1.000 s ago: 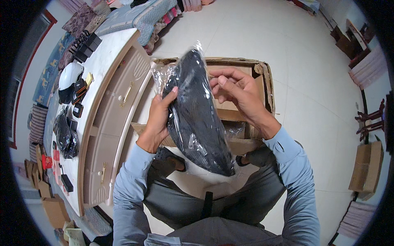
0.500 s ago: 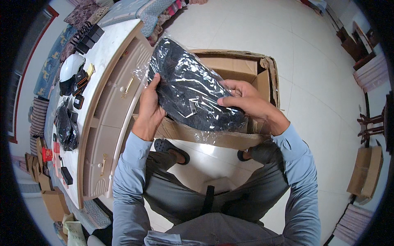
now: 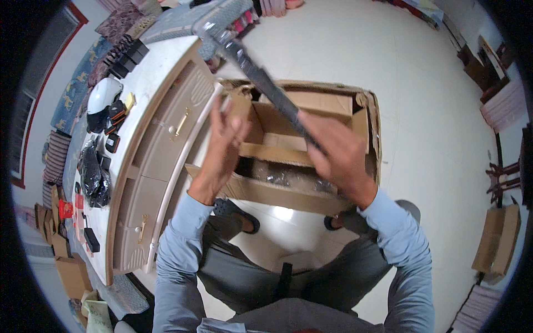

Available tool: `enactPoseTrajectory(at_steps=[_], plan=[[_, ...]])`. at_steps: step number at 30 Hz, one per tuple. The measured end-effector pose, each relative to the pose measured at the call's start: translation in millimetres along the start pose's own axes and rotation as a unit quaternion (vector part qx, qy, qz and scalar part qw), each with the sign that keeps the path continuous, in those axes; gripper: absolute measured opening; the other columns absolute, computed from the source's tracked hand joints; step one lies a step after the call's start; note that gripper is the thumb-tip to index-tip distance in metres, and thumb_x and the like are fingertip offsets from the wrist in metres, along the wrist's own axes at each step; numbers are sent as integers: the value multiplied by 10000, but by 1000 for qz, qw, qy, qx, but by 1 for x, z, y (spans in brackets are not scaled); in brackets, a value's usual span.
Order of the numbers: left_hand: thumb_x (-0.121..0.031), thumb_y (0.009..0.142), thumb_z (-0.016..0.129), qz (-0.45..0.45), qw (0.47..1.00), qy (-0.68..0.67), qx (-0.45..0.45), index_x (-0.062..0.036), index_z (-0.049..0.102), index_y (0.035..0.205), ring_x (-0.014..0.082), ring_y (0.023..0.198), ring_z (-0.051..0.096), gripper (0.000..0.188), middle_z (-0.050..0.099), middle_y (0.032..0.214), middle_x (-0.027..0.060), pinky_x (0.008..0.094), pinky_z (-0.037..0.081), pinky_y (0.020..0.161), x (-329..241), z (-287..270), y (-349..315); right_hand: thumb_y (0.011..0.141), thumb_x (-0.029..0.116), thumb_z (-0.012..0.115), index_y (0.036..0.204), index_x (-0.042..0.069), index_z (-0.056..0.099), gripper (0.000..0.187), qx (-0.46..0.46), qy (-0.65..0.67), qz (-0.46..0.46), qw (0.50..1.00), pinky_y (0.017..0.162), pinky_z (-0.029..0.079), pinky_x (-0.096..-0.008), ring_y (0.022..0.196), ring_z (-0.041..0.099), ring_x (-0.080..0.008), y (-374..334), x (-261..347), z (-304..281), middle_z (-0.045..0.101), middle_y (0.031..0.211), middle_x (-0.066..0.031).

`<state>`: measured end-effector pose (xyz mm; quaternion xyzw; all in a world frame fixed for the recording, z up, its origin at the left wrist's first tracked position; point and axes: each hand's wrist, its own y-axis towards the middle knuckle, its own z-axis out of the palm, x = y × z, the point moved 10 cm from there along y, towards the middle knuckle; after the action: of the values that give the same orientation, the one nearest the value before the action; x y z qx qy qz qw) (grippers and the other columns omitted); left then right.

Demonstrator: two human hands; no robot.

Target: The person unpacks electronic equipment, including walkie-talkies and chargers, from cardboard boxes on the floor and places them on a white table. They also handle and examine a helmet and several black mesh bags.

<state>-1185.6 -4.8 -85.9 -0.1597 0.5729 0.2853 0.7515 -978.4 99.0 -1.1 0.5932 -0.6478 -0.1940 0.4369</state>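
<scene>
My right hand grips one end of a black, flat item in a clear plastic bag. The package is now seen edge-on as a thin dark strip, slanting up and away to the left over a worn cardboard box; motion blurs it. My left hand is off the package, its fingers apart, at the box's left side. Inside the open box, a cardboard piece divides the space. Something shiny in clear plastic lies in the nearer section, too unclear to name.
A pale chest of drawers stands at my left. On its top sit a white helmet, a black item in plastic and small dark objects. My feet are by the box's near side. An open carton stands far right.
The bagged black item has turned from face-up to edge-on and swung up and away. My left hand has let go of it; my right hand keeps hold. More of the box's inside shows.
</scene>
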Motion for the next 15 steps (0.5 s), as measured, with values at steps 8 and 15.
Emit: enactPoseTrajectory(at_steps=[8, 15], plan=[[-209, 1058, 531, -84, 944, -314, 50, 46, 552, 1314, 277, 1152, 659, 362, 648, 1284, 167, 444, 554, 1007, -17, 35, -5, 857, 230, 681, 1190, 136, 700, 347, 130, -77, -165, 975, 899, 507, -402, 1171, 608, -213, -20, 85, 36, 628, 1372, -36], [-44, 971, 623, -103, 971, -203, 69, 54, 535, 1341, 273, 1154, 655, 393, 645, 1287, 177, 435, 559, 1002, -19, 36, -26, 713, 158, 790, 1257, 193, 696, 553, -37, -34, -11, 999, 961, 489, -446, 1156, 603, -284, 6, 42, -12, 649, 1268, -79]])
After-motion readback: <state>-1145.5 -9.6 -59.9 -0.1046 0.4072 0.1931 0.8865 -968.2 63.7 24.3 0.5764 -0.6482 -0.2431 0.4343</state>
